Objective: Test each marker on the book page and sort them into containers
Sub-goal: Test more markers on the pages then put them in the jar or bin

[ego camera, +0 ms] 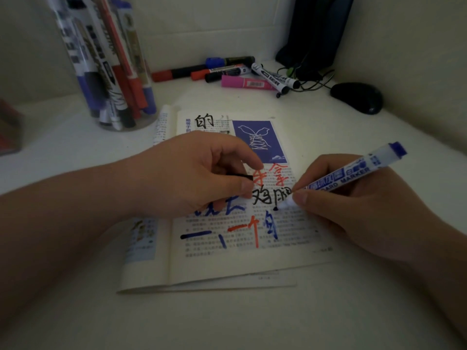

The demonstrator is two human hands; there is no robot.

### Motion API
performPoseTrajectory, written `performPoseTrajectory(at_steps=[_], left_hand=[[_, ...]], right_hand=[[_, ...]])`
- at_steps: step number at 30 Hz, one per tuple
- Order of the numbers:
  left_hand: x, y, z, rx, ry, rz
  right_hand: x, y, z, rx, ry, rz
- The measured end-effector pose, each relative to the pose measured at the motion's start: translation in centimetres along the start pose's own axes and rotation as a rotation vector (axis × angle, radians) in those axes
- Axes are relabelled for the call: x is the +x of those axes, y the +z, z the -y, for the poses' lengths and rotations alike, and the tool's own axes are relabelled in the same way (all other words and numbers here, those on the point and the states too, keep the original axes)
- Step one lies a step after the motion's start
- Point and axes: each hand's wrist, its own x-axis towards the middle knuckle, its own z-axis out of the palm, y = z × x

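Right hand (353,215) is gripping the blue marker (353,173) pen-style to test it on the page (214,258), while left hand (199,173) is pinning it flat, pinching perhaps a cap (242,176)

1. The left hand (202,173) covers part of the blue strokes (235,207) on the book page (290,236) and most of a small black thing (243,176) it pinches.
2. The far-left clear container (146,123) runs off the top edge.
3. A blurred red object (8,127) is cut off at the left.

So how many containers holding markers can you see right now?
1: the clear jar standing back left of the open book, packed with markers. A reddish object at the left edge is too blurred to tell.
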Motion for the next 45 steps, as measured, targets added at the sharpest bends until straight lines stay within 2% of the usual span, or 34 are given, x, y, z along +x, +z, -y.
performPoseTrajectory(at_steps=[9,14,25,31,36,39,42,45], left_hand=[[0.0,0.0,0.4,0.010,0.022,-0.002],[0.0,0.1,0.2,0.020,0.038,-0.025],[0.0,-0.1,0.2,0.068,0.019,-0.031],[-0.2,-0.2,-0.1,-0.097,-0.026,-0.021],[-0.1,-0.8,-0.2,-0.203,-0.052,-0.025],[-0.1,-1.3,-0.1,-0.310,-0.062,-0.053],[0.0,-1.5,0.1,-0.385,-0.065,-0.057],[0.1,-1.5,0.4,-0.404,-0.065,-0.037]], right_hand=[[0.1,0.0,-0.1,0.039,-0.008,0.018],[0.2,-0.3,-0.4,0.008,-0.047,0.133],[0.1,-0.2,-0.4,0.048,-0.057,0.090],[0.8,-0.6,0.3,0.316,-0.059,-0.068],[2.8,-0.8,4.3,0.339,-0.126,0.042],[5.0,-0.3,5.2,0.428,-0.218,-0.081],[5.8,1.0,4.2,0.589,-0.219,-0.196],[5.3,1.9,2.8,0.493,-0.189,-0.193]])
